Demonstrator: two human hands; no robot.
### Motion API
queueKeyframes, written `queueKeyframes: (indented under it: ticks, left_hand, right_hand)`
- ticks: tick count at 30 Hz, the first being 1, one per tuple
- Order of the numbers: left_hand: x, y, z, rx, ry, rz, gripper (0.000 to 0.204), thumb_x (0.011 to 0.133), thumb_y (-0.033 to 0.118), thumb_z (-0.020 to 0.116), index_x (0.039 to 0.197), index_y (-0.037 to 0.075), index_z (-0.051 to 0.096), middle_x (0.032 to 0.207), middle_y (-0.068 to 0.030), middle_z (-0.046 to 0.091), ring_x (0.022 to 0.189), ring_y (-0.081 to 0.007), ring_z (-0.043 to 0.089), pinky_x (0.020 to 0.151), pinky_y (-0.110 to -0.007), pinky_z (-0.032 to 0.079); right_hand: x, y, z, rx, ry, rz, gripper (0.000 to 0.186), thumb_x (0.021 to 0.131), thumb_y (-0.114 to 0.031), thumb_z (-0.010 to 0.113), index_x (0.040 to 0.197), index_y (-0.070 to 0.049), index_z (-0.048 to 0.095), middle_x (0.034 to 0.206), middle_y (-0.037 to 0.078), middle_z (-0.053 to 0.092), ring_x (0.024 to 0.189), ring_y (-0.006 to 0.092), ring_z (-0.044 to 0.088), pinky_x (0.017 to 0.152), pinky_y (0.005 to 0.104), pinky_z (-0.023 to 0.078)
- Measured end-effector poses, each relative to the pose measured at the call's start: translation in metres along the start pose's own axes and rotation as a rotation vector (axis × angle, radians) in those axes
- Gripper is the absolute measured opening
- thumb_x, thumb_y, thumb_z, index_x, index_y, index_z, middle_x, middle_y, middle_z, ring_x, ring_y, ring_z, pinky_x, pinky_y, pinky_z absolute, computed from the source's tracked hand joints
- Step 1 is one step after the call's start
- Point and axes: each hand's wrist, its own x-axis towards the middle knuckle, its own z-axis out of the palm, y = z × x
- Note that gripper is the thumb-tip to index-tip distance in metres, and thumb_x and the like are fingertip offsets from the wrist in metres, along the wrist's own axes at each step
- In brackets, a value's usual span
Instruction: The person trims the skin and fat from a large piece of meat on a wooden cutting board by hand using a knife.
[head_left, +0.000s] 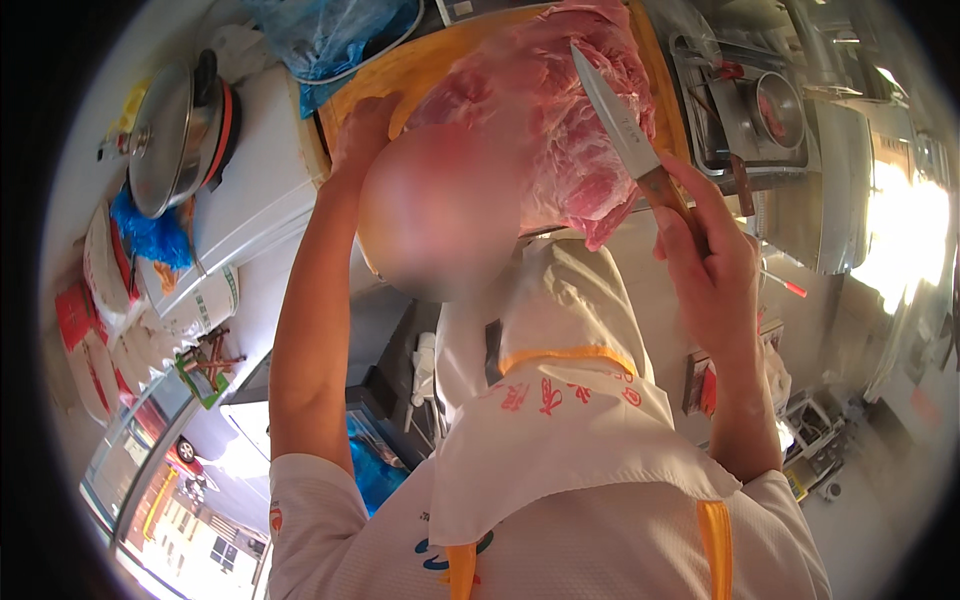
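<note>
A large slab of raw pink meat (590, 120) with pale fat lies across a wooden cutting board (375, 75). My right hand (712, 255) is closed round the brown wooden handle of a knife (617, 120). Its broad steel blade slants up and to the left above the meat's right part, the tip toward the far side. At the board's left side, my left hand (363, 135) is beside the meat's left edge. Its fingers are mostly hidden, and I cannot make out a grip. A blurred patch covers the meat's near left part.
On the left counter stands a lidded steel pan (165, 140), with a blue plastic bag (150, 230) near it. Another blue bag (335, 35) lies behind the board. To the right are a metal tray (720, 155) and a round steel bowl (776, 110) with reddish bits inside.
</note>
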Motion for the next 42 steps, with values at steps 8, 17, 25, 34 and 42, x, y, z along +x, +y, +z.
queueKeyframes:
  ticks: [8, 17, 25, 34, 42]
  left_hand:
    - [-0.094, -0.001, -0.033, 0.114, -0.134, -0.262, 0.045, 0.103, 0.021, 0.065, 0.148, 0.013, 0.067, 0.137, -0.0248, 0.07, 0.12, -0.04, 0.071, 0.102, -0.049, 0.058]
    - [-0.19, 0.216, 0.008, -1.136, 0.095, -0.807, 0.041, 0.102, 0.041, 0.08, 0.106, 0.001, 0.08, 0.089, -0.0039, 0.077, 0.072, -0.0114, 0.067, 0.06, -0.028, 0.055]
    - [-0.13, 0.276, 0.063, -1.403, 0.797, -1.053, 0.021, 0.091, 0.016, 0.074, 0.096, -0.004, 0.075, 0.084, -0.0075, 0.076, 0.076, -0.0131, 0.069, 0.072, -0.031, 0.054]
    - [-0.114, 0.288, 0.07, -1.409, 1.154, -1.116, 0.009, 0.09, 0.004, 0.068, 0.089, -0.004, 0.072, 0.082, -0.0061, 0.073, 0.072, -0.0138, 0.066, 0.068, -0.03, 0.054]
    - [-0.104, 0.252, 0.006, -1.388, 1.021, -1.007, 0.005, 0.084, -0.002, 0.066, 0.081, -0.001, 0.068, 0.077, -0.0028, 0.063, 0.064, -0.0114, 0.055, 0.057, -0.03, 0.04]
  right_hand:
    - [-0.028, 0.002, -0.002, 0.019, -0.04, -0.032, 0.044, 0.105, -0.005, 0.065, 0.149, -0.005, 0.061, 0.082, 0.006, 0.07, 0.069, 0.0054, 0.056, 0.066, 0.0251, 0.049]
    - [-0.034, 0.04, -0.001, 0.073, -0.156, -0.023, 0.029, 0.107, -0.014, 0.073, 0.132, 0.0, 0.068, 0.081, 0.006, 0.069, 0.073, 0.0098, 0.063, 0.069, 0.0265, 0.052]
    - [0.012, 0.065, -0.024, 0.075, -0.42, -0.207, 0.026, 0.108, -0.013, 0.07, 0.131, 0.0, 0.069, 0.08, 0.01, 0.07, 0.067, 0.0111, 0.06, 0.064, 0.028, 0.05]
    - [0.063, 0.099, -0.06, 0.022, -0.585, -0.217, 0.033, 0.108, -0.019, 0.069, 0.136, 0.001, 0.068, 0.077, 0.006, 0.069, 0.071, 0.0095, 0.065, 0.067, 0.0284, 0.053]
    - [0.071, 0.099, -0.058, 0.165, -0.664, -0.109, 0.035, 0.11, -0.018, 0.068, 0.138, 0.003, 0.066, 0.079, 0.002, 0.067, 0.072, 0.0062, 0.06, 0.067, 0.0254, 0.05]
